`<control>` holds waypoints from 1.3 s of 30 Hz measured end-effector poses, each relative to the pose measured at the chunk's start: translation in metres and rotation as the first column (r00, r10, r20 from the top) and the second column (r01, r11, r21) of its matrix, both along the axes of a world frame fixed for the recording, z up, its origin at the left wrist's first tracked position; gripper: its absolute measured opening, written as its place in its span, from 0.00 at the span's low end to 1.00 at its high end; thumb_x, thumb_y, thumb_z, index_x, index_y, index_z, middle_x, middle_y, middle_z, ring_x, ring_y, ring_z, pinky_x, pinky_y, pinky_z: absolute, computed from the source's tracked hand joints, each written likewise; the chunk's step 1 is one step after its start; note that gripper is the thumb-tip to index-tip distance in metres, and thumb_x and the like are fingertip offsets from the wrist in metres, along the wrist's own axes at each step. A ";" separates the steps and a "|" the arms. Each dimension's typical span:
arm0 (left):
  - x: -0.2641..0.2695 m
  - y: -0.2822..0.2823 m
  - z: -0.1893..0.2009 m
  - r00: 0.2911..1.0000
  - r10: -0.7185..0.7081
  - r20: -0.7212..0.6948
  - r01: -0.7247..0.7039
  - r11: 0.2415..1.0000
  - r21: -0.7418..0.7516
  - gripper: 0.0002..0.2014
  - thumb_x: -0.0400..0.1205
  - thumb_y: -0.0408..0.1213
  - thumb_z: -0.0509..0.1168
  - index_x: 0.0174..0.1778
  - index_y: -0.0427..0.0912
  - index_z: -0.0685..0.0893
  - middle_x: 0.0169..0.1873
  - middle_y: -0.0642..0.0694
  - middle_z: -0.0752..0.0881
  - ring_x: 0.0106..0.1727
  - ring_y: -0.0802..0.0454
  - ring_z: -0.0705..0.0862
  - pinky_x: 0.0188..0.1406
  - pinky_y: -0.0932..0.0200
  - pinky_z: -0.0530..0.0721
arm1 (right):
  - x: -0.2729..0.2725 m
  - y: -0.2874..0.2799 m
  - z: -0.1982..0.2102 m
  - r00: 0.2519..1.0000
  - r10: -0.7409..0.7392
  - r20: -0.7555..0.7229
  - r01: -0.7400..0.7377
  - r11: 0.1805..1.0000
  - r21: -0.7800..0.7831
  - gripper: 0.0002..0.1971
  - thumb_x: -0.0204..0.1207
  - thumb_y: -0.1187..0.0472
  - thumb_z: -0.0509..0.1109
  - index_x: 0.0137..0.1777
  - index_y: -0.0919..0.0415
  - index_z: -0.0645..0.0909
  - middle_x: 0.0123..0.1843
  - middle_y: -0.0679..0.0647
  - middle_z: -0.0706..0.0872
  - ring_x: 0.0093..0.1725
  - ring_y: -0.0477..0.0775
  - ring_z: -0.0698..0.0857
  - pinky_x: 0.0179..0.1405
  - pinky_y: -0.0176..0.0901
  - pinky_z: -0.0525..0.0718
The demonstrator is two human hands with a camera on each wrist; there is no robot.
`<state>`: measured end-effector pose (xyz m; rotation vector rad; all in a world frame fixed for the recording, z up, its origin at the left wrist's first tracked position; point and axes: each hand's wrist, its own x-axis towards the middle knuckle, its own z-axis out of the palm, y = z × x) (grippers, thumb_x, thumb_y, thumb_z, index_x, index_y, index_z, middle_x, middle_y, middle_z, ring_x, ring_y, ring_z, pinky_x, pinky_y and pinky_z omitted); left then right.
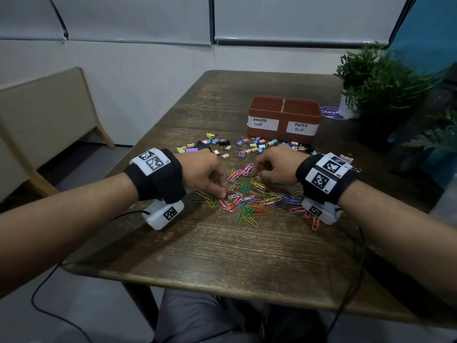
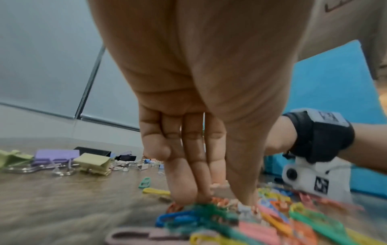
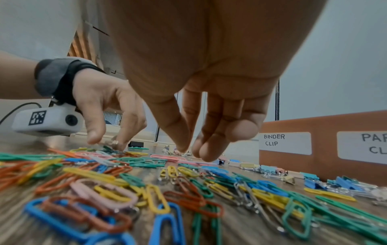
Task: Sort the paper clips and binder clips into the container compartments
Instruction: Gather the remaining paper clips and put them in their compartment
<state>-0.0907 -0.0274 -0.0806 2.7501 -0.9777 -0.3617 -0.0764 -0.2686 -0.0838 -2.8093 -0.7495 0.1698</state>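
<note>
Fingers (image 1: 223, 191) touch paper clips (image 1: 249, 199) on wooden table (image 1: 222, 248).

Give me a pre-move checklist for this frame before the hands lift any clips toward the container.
1. Container upright, labels readable: ok.
2. Both compartments visibly free: cannot tell, floors hidden from the head view.
3. Left hand on the paper clips: ok, fingertips touch the pile; a secure pinch: cannot tell.
4. Right hand holding a clip: cannot tell; in the right wrist view its fingers hover above the table, nothing visible between them.
5. Binder clips apart from the paper clips: not ok, a few lie at the pile's edge.
</note>
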 end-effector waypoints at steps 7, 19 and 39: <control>0.034 0.009 0.032 0.983 0.169 -0.072 -0.181 0.959 -0.217 0.06 0.77 0.40 0.75 0.49 0.49 0.89 0.37 0.55 0.92 0.39 0.60 0.89 0.42 0.66 0.85 | 0.007 -0.004 -0.002 0.999 -0.028 0.021 0.028 0.999 0.038 0.10 0.78 0.62 0.71 0.55 0.48 0.88 0.50 0.47 0.84 0.49 0.46 0.83 0.47 0.40 0.82; 0.100 0.022 0.002 0.913 0.274 0.301 -0.316 0.944 0.099 0.16 0.79 0.51 0.70 0.59 0.47 0.88 0.48 0.49 0.90 0.48 0.49 0.86 0.50 0.54 0.85 | 0.008 -0.004 0.001 0.999 -0.039 -0.027 0.037 0.997 -0.070 0.27 0.76 0.60 0.73 0.76 0.46 0.76 0.74 0.51 0.80 0.68 0.51 0.81 0.67 0.50 0.83; -0.017 -0.020 0.008 1.000 -0.006 0.029 -0.002 0.958 0.287 0.52 0.65 0.74 0.69 0.83 0.55 0.62 0.69 0.49 0.77 0.68 0.49 0.76 0.59 0.58 0.76 | -0.015 -0.008 0.013 0.984 -0.012 -0.179 -0.037 0.963 -0.268 0.39 0.71 0.44 0.79 0.81 0.39 0.68 0.76 0.45 0.78 0.72 0.49 0.78 0.70 0.44 0.75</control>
